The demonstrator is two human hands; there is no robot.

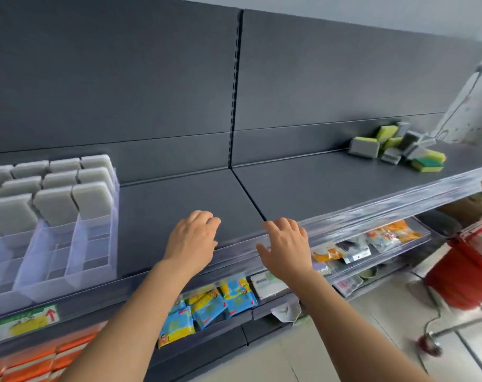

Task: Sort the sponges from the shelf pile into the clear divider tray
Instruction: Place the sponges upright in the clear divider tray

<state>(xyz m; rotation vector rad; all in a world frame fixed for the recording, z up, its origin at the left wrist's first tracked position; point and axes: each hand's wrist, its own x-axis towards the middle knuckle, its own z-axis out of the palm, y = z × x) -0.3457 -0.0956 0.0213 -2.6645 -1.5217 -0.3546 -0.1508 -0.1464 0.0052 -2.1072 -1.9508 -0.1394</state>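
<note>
A pile of yellow-green and grey sponges (399, 147) lies at the far right of the dark shelf (303, 188). The clear divider tray (91, 260) stands at the left, its back lanes filled with several grey sponges (60, 186) set on edge, its front compartments bare. My left hand (191, 238) hovers over the shelf's front edge, fingers curled loosely, holding nothing. My right hand (286, 244) is beside it, fingers spread, holding nothing. Both hands are midway between tray and pile, touching neither.
A clear plastic rail (372, 216) runs along the shelf front. The lower shelf holds blue-yellow packets (206, 307) and other packaged goods (372, 241). Orange boxes (41, 362) sit at bottom left. A red basket (466, 271) on a trolley stands at the right on the floor.
</note>
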